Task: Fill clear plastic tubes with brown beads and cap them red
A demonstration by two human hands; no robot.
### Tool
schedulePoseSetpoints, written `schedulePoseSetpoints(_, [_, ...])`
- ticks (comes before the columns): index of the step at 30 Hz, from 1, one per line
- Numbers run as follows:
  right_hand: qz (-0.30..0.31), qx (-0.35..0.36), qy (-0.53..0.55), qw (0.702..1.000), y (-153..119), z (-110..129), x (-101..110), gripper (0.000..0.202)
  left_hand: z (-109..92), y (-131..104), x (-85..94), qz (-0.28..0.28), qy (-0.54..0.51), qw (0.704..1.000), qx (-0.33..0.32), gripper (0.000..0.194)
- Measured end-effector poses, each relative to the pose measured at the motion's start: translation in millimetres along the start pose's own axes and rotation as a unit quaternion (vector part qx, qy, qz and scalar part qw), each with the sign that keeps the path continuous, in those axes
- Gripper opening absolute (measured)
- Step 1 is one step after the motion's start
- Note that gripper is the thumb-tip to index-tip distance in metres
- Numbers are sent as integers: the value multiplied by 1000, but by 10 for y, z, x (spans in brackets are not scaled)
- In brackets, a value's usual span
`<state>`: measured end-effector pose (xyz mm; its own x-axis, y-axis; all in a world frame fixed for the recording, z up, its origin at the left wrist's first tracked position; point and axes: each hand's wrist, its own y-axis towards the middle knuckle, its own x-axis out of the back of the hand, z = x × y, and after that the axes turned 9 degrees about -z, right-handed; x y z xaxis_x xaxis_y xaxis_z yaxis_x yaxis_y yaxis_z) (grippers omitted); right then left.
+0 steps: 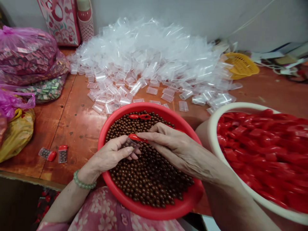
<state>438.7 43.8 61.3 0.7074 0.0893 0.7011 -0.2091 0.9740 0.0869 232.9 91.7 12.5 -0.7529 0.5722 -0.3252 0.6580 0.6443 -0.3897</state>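
Note:
Over a red basin (104, 128) of brown balls (149, 179), my left hand (115, 154) grips a small clear plastic case (135, 144) between thumb and fingers. At the case's upper end is a red cap (137, 138), pinched in the fingers of my right hand (168, 142). How far the cap sits on the case I cannot tell. Two more red caps (139, 116) lie on the balls near the basin's far rim. On the table to the left are two capped cases (63, 154) with dark balls inside.
A large heap of clear cases (154, 54) covers the back of the table. At right stands a white tub (213, 134) full of red caps (262, 154). Filled pink bags (26, 54), a yellow bag (21, 134) and a yellow basket (240, 65) flank the work.

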Motion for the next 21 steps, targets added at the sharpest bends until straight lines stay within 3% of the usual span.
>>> schedulePoseSetpoints(13, [52, 34, -77, 995, 59, 44, 305, 34, -21, -3, -1, 2, 23, 1000, 1, 13])
schedulePoseSetpoints(17, [22, 32, -37, 999, 88, 63, 256, 32, -19, 7, 2, 6, 13, 1000, -3, 15])
schedulePoseSetpoints(21, [49, 38, -37, 997, 106, 69, 183, 33, -25, 2, -2, 1, 16, 1000, 2, 14])
